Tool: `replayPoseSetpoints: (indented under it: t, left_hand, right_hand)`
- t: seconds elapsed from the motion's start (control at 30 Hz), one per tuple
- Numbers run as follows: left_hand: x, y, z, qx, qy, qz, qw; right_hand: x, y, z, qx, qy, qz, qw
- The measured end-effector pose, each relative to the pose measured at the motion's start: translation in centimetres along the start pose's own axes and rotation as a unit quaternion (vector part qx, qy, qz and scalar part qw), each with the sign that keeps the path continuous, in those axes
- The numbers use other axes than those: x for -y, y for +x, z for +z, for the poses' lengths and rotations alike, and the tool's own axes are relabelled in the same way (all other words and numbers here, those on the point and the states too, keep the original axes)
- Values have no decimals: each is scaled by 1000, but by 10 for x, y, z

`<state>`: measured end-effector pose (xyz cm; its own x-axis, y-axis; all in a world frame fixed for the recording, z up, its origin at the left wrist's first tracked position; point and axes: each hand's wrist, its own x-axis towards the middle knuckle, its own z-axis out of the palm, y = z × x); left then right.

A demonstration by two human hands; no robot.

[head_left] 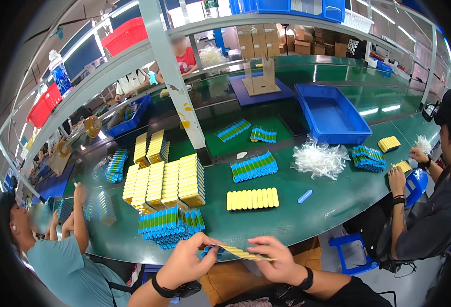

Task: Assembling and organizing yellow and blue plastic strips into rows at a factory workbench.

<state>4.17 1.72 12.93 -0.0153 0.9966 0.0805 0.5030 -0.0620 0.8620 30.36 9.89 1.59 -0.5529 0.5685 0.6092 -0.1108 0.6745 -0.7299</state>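
Note:
Both my hands meet at the near edge of the green table. My left hand and my right hand together hold a flat yellow strip of joined pieces, with a blue-capped piece at the left hand's fingertips. Just beyond my left hand lies a pile of blue-and-green tubes. A row of yellow strips lies flat further in, and tall stacks of yellow strips stand behind the pile.
A blue tray, a heap of clear plastic bags and more tube rows lie further back. One person sits at my left, another at the right. A grey post rises mid-table.

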Motion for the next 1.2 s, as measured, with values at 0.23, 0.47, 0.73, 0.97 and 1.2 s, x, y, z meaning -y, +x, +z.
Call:
replayPoseSetpoints:
  t: [0.23, 0.47, 0.73, 0.97, 1.2]
  left_hand:
    - [23, 1, 30, 19, -68, -52, 996]
    - [58, 0, 47, -7, -174, -60, 983]
    - [88, 21, 44, 7, 22, 265, 964]
    - [90, 8, 62, 44, 213, 193, 957]
    - [55, 20, 66, 80, 297, 148, 940]
  right_hand:
    - [25, 24, -38, 79, -81, 91, 989]
    - [-3, 13, -44, 27, 289, 340, 894]
    - [-34, 30, -79, 55, -135, -81, 986]
    - [-55, 1, -90, 234, -231, -30, 944]
    - [-55, 34, -149, 177, -203, 36, 962]
